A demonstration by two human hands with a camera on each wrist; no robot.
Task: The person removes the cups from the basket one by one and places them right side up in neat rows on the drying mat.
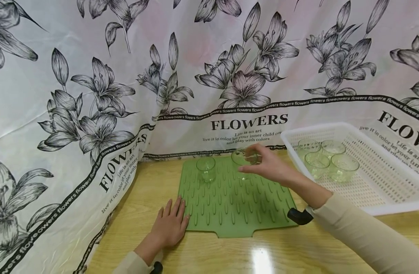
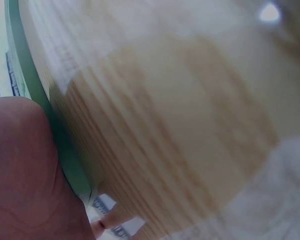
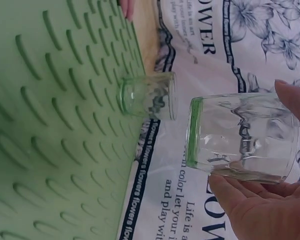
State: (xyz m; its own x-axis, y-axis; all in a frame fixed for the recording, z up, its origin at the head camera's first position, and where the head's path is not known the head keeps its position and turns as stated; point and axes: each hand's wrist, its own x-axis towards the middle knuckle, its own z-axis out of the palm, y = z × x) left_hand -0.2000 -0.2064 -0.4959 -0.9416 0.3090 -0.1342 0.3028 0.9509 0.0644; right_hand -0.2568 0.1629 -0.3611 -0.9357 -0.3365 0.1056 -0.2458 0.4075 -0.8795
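Observation:
My right hand [image 1: 269, 165] grips a clear glass cup [image 3: 242, 137] between thumb and fingers. The right wrist view shows it upright, its thick green-tinted base raised off the green ridged mat [image 1: 230, 215]. A second glass cup [image 1: 206, 169] stands upright on the mat's far left part, to the left of the held one. Flat on the wooden table, fingers spread, my left hand [image 1: 169, 225] rests with its thumb side at the mat's left edge. Only part of that hand shows in the left wrist view.
At the right stands a white perforated plastic basket [image 1: 394, 209], with several glass cups [image 1: 344, 169] grouped in its left part. Behind the table [image 1: 202, 255] hangs a white flower-printed cloth [image 1: 182, 137], which also runs down the left side.

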